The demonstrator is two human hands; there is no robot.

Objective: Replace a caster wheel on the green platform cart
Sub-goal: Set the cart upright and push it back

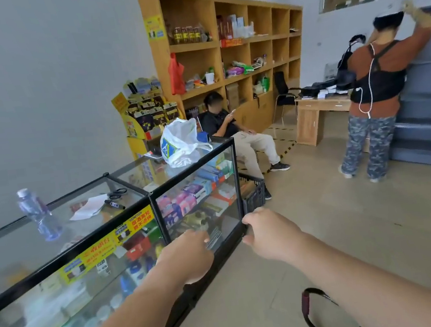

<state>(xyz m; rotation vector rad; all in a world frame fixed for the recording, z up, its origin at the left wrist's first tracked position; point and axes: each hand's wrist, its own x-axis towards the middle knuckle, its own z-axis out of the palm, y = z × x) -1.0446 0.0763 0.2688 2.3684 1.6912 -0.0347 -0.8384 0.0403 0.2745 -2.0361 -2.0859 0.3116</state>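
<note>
Right hand [269,234] curled on the glass display case [237,177] corner, left hand [190,254] fingers unclear; yanking could crack the glass.

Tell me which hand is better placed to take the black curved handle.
Probably the right hand: the black curved handle lies just beneath its forearm, while the left hand is over by the glass counter, farther from it.

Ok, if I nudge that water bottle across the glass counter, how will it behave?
The water bottle stands tall and narrow on the smooth glass counter, so a high push would probably tip it, a low one slide it. Its round body would likely roll once down. Thin clear plastic, probably light; fill level unclear.
</note>
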